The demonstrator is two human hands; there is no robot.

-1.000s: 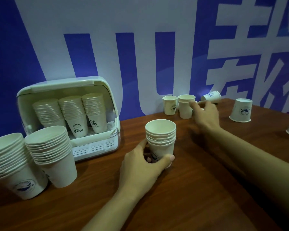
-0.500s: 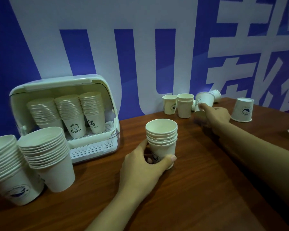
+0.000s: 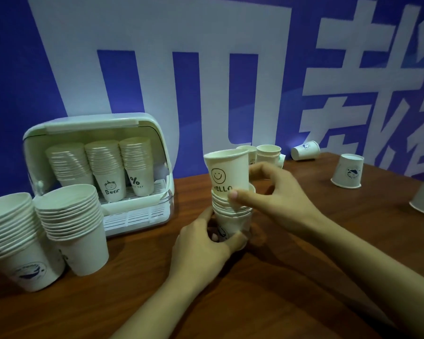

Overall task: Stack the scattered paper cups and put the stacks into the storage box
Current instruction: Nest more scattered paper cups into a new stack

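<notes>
My left hand [image 3: 201, 245] gripping the short cup stack [image 3: 231, 214] on the wooden surface [image 3: 279, 277], my right hand [image 3: 274, 194] pinching the smiley "HELLO" cup [image 3: 227, 172] partly nested atop it, open storage box [image 3: 96, 133] to the left holding three stacks

The cup [image 3: 227, 172] uppermost on the middle stack is pale cream with a black smiley face and "HELLO". The storage box [image 3: 91, 126] is white, the table [image 3: 304, 277] reddish-brown woodgrain, the wall [image 3: 12, 81] blue with huge white characters. One upturned cup [image 3: 348, 173] carries a dark blue whale emblem.
</notes>
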